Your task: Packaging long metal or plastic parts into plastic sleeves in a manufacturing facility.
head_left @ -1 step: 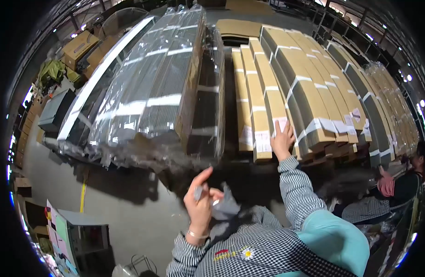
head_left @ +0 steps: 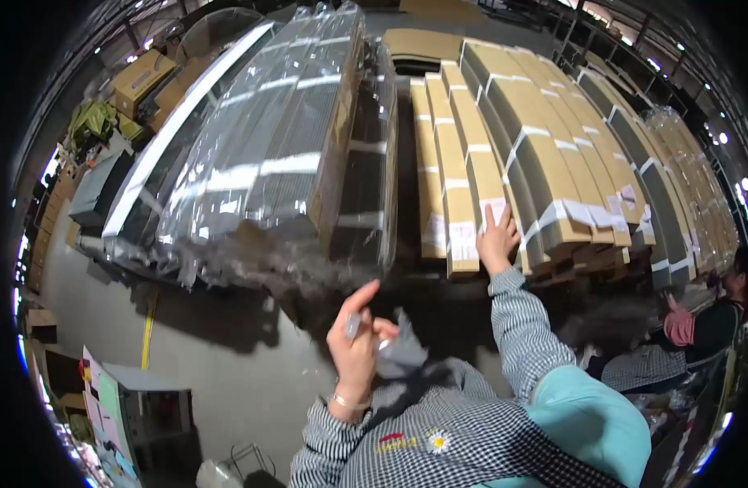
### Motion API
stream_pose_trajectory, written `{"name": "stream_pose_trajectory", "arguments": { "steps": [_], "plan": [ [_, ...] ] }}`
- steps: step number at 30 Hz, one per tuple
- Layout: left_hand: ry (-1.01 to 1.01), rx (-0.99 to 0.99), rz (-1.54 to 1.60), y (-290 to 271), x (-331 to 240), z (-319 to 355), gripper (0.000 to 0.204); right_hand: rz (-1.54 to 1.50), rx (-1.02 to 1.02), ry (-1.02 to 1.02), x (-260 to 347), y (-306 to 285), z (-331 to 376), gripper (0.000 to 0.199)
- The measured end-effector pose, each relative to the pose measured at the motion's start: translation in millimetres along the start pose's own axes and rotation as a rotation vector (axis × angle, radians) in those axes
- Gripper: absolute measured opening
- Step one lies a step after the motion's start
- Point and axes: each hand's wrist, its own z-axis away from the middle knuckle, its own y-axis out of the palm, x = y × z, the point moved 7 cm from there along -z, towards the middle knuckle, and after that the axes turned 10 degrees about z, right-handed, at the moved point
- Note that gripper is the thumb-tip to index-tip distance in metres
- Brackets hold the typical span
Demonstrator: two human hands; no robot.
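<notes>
**Tan cartons, white bands, black-and-white checks**

The long cartons (head_left: 471,163) are tan cardboard, crossed by white straps and white labels. The wrapped stack (head_left: 284,154) shines clear and silvery over brown. The sleeves (head_left: 528,333) are black-and-white check; the apron (head_left: 593,423) is turquoise. The floor (head_left: 219,358) is grey with a yellow line (head_left: 146,329). The cloth (head_left: 398,354) is grey.

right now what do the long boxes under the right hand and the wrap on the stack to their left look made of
Long boxes: apparently brown corrugated cardboard, matte, bound with pale straps and bearing white labels; the right hand rests on one end. Wrap: seemingly clear plastic film, glossy, wrinkled, with bright glare streaks. The left hand holds a small grey object, material unclear.
</notes>
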Motion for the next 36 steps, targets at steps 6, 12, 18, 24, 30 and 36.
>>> {"name": "stream_pose_trajectory", "arguments": {
  "steps": [6, 12, 18, 24, 30, 36],
  "plan": [
    [0.059, -0.014, 0.065, 6.6, -9.7, 17.8, 0.029, -0.243, -0.016, -0.045, -20.7, -89.4, 89.5, 0.066],
    [0.049, -0.036, 0.145, 9.9, -1.1, 41.8, 0.026, -1.226, 0.056, -0.513, 26.4, -257.7, 230.3, 0.051],
    [0.041, 0.020, 0.061, 19.6, 1.9, 82.6, 0.024, -1.423, 0.066, -0.587, 42.0, -278.2, 254.1, 0.016],
    [-0.050, 0.079, 0.154, 13.5, 1.1, 105.2, 0.039, -1.396, 0.066, -0.253, 24.1, -272.1, 247.9, 0.023],
    [-0.148, 0.001, 0.085, -1.3, 25.4, 105.9, 0.016, -1.582, -0.023, -0.146, 8.2, -259.6, 239.7, 0.007],
    [-0.368, 0.130, -0.009, 20.2, 84.9, 101.6, 0.025, -2.429, 1.059, -0.009, 19.4, -205.8, 271.9, 0.035]
  ]
}}
